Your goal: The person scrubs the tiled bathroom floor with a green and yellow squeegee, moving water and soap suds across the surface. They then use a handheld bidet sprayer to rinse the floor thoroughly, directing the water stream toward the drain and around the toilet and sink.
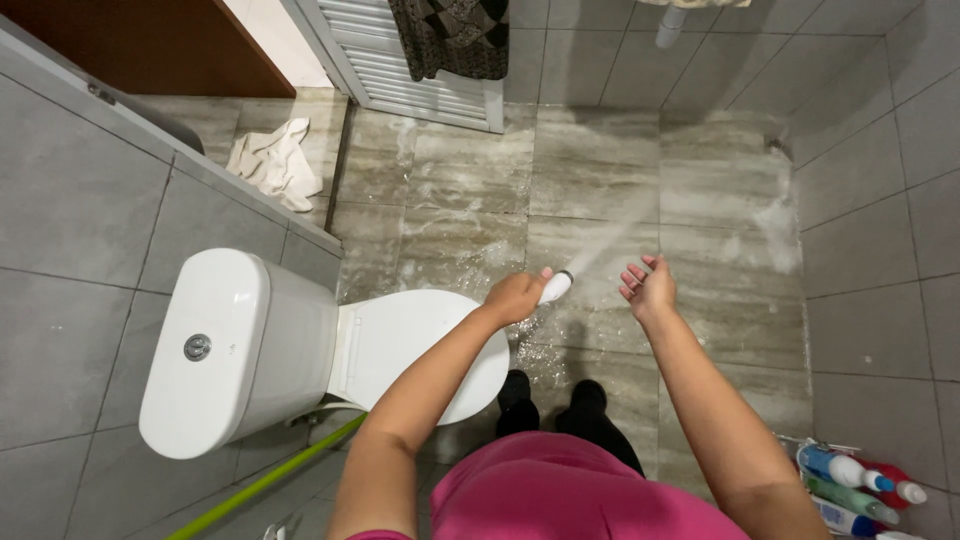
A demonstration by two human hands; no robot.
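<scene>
Spray nozzle (556, 287), white, is sitting in my left hand (515, 297), fingers clamped around it, held out over the wet tiled floor (600, 170) just past the toilet lid (410, 335); water jet is shooting up and right across the floor. My right hand (649, 288) is hovering beside the jet, fingers spread apart, holding nothing. White cistern (235, 350) is sitting left, green pole (265, 483) is leaning under it, crumpled cloth (277, 163) is lying far left, cleaning bottles (858, 488) are standing bottom right

Home bathroom: toilet (300, 345), tiled floor (600, 180)
</scene>
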